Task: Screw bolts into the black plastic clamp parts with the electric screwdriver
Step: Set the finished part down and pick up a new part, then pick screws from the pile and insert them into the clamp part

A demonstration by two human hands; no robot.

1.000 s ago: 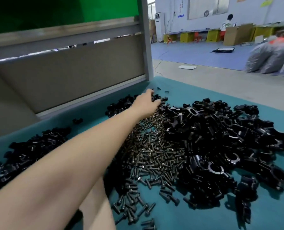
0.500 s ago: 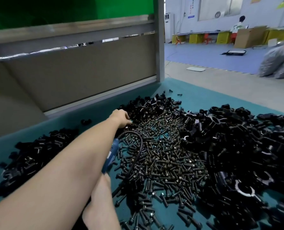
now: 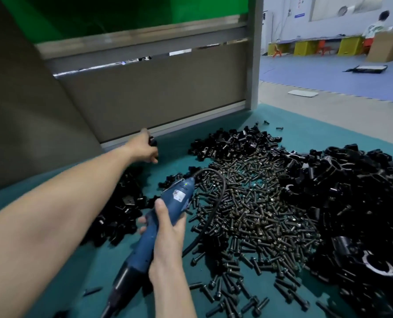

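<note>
My left hand (image 3: 144,149) reaches far out to the grey partition's foot, its fingers curled round a small black clamp part (image 3: 153,142). My right hand (image 3: 168,228) grips the blue electric screwdriver (image 3: 179,196) low at the centre, bit end pointing down toward me, and its black cable (image 3: 218,203) loops over the bolts. A wide heap of dark bolts (image 3: 255,207) covers the middle of the teal table. Black clamp parts lie in a big pile on the right (image 3: 356,193), a smaller one at the back (image 3: 234,142) and another under my left forearm (image 3: 122,210).
A grey partition (image 3: 158,92) with a metal post (image 3: 252,65) walls the table's far left side. The teal table (image 3: 305,134) ends at the right toward an open floor. Far off, a person (image 3: 374,26) stands by yellow boxes.
My left hand has drawn back from the rear pile and swung left to the lone clamp part by the partition. My right hand with the screwdriver has come into view.
</note>
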